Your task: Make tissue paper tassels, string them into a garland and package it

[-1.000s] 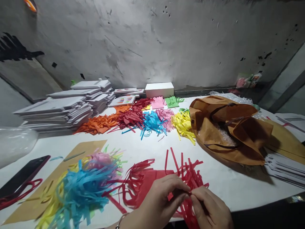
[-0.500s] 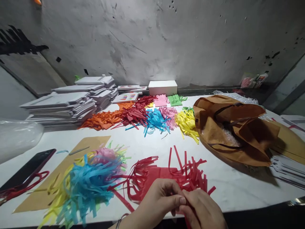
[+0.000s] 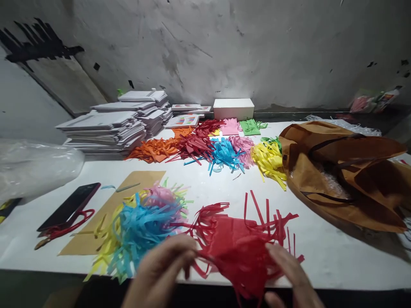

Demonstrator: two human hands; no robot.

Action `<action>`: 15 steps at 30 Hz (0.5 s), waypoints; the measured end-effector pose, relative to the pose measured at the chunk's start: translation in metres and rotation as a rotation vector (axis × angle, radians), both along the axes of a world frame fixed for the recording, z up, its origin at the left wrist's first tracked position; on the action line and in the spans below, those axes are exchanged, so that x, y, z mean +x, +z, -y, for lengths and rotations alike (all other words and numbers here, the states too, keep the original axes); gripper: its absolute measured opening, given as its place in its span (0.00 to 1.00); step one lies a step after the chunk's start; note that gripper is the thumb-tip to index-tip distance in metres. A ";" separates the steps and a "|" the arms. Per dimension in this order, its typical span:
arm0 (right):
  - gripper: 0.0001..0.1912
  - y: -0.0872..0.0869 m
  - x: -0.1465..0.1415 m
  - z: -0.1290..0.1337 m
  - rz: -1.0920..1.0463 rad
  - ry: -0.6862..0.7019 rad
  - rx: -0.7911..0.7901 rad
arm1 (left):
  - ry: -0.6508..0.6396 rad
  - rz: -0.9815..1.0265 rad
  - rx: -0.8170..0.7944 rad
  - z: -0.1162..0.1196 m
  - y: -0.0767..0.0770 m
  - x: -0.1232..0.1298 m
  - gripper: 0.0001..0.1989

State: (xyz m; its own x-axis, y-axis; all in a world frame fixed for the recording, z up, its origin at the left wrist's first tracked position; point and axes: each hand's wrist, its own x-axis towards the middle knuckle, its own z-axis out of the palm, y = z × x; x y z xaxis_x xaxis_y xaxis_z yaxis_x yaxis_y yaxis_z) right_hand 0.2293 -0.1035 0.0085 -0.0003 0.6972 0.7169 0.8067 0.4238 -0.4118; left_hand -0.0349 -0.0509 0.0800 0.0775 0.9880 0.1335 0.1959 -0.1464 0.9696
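Note:
A red fringed sheet of tissue paper (image 3: 245, 265) hangs over the table's front edge, between my two hands. My left hand (image 3: 163, 265) is closed, pinching the sheet's left corner between thumb and fingers. At its right side, my right hand (image 3: 293, 276) has its thumb and fingers apart, the fingertips against the paper; motion blurs both hands. Just behind lies more red fringed tissue paper (image 3: 229, 229), its strips spread out on the table. Left of it, close to my left hand, sits a loose bunch of blue tissue strips (image 3: 146, 222) mixed with yellow, pink and green ones.
Orange (image 3: 154, 149), dark red, blue, pink and yellow fringed bundles line the back. Stacked white flat boxes (image 3: 105, 122) stand back left, a white box (image 3: 233, 109) behind. A brown bag (image 3: 340, 171) is at right. Scissors (image 3: 61, 231) and a phone (image 3: 72, 205) lie left.
My hands were together at the front and have moved apart, with the red sheet now spread between them. The camera view has shifted left, so the table's things appear further right.

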 end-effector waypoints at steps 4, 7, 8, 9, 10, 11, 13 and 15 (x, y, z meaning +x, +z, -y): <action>0.17 -0.010 0.003 -0.005 0.078 -0.004 -0.047 | 0.551 -0.053 0.067 -0.044 0.031 -0.093 0.17; 0.18 -0.019 -0.012 -0.015 0.313 0.222 -0.076 | 0.730 -0.412 0.084 -0.073 0.034 -0.140 0.28; 0.19 -0.022 -0.017 -0.018 0.378 0.260 -0.094 | 0.751 -0.602 0.140 -0.076 0.029 -0.143 0.29; 0.20 -0.025 -0.022 -0.020 0.426 0.276 -0.110 | 0.724 -0.785 0.233 -0.074 0.022 -0.138 0.29; 0.21 -0.027 -0.026 -0.022 0.459 0.281 -0.117 | 0.678 -0.926 0.377 -0.068 0.012 -0.125 0.27; 0.22 -0.030 -0.028 -0.023 0.479 0.281 -0.122 | 0.519 -0.956 0.485 -0.059 0.000 -0.106 0.22; 0.24 -0.035 -0.028 -0.023 0.519 0.291 -0.132 | 0.044 -0.912 0.592 -0.036 -0.026 -0.057 0.17; 0.26 -0.040 -0.021 -0.022 0.577 0.312 -0.150 | -0.351 -0.901 0.638 -0.015 -0.051 -0.008 0.20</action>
